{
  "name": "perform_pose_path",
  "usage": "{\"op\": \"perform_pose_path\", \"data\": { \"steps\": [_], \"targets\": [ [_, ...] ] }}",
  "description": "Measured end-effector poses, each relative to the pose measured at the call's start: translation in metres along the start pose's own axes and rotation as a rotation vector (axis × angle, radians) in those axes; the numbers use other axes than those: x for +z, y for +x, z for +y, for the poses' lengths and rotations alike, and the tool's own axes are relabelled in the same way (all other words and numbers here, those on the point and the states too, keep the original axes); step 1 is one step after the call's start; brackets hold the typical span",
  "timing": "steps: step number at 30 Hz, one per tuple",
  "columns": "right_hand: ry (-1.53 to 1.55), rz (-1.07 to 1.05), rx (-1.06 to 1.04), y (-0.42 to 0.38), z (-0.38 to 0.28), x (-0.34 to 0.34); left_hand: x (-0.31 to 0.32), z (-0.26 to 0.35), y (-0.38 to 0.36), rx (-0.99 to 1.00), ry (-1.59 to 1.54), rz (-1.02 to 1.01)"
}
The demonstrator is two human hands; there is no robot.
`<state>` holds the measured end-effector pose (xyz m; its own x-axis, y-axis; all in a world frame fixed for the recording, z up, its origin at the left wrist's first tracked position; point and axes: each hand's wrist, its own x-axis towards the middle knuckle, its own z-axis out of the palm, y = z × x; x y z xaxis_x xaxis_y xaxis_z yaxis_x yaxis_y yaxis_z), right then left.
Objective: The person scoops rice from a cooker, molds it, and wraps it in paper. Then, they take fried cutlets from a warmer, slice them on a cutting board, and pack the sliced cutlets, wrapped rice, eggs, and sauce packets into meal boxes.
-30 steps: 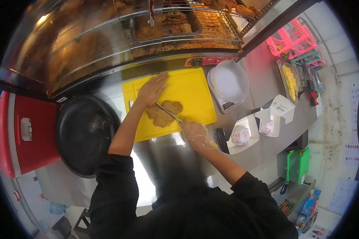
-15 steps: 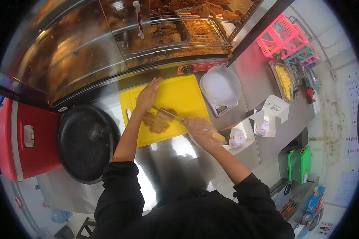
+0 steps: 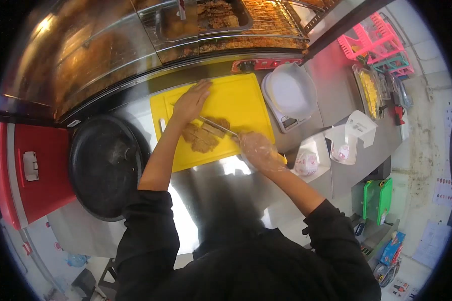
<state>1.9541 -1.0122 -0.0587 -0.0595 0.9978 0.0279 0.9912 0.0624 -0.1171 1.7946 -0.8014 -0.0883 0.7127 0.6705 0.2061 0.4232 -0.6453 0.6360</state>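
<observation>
My right hand (image 3: 261, 152), in a clear plastic glove, is wrapped around the handle of a knife (image 3: 219, 126). The blade slants up and left across flat brown pieces of fried meat (image 3: 204, 140), which look divided into several parts. Beneath them is a yellow cutting board (image 3: 241, 103). My bare left hand (image 3: 191, 104) has its fingers stretched out flat near the far end of the blade, palm side down over the board. The blade tip is hidden under that hand.
A lit food warmer (image 3: 186, 50) runs along the back. A large black round pan (image 3: 105, 168) and red cooler box (image 3: 45, 170) stand left. Rightward are a scale with a white bowl (image 3: 289, 93), open boxes with wrapped items (image 3: 306, 163), and a tray of yellow pieces (image 3: 369, 95).
The whole view has shifted, so the board and pan sit higher in it. Both hands keep nearly the same hold and place over the meat.
</observation>
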Motion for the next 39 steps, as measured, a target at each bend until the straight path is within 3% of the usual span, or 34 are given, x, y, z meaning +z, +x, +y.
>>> {"op": "perform_pose_path", "data": {
  "steps": [2,5,8,12,14,17,23,26,30,35,39],
  "targets": [
    [-0.079,0.101,-0.063,0.005,-0.001,-0.007,0.003,0.000,-0.003,0.010,-0.009,0.011],
    [0.094,-0.086,0.288,0.002,-0.025,-0.019,0.005,0.003,0.003,0.003,0.000,0.030],
    [0.240,-0.150,0.418,0.007,-0.030,-0.029,0.002,0.005,0.015,0.006,0.015,0.018],
    [0.108,-0.189,0.415,0.001,-0.030,-0.016,0.009,0.006,0.013,0.002,0.024,-0.058],
    [0.271,-0.226,0.353,0.011,-0.020,-0.023,0.005,0.003,0.018,-0.004,0.016,-0.042],
    [0.203,-0.022,0.184,0.002,-0.018,-0.035,-0.005,0.008,0.012,0.060,-0.271,-0.022],
    [0.078,0.013,0.180,-0.009,-0.020,-0.078,-0.050,0.054,0.017,0.239,-0.282,0.093],
    [0.109,-0.115,0.197,-0.012,-0.032,-0.089,-0.056,0.056,0.007,0.184,-0.283,0.078],
    [0.117,-0.116,0.186,-0.023,-0.046,-0.059,-0.048,0.046,-0.016,0.121,-0.293,0.135],
    [0.185,0.039,0.182,-0.027,-0.054,-0.034,-0.040,0.034,-0.025,0.082,-0.303,0.198],
    [0.120,-0.013,0.187,-0.025,-0.051,-0.021,-0.035,0.028,-0.024,0.039,-0.313,0.192]
  ]
}}
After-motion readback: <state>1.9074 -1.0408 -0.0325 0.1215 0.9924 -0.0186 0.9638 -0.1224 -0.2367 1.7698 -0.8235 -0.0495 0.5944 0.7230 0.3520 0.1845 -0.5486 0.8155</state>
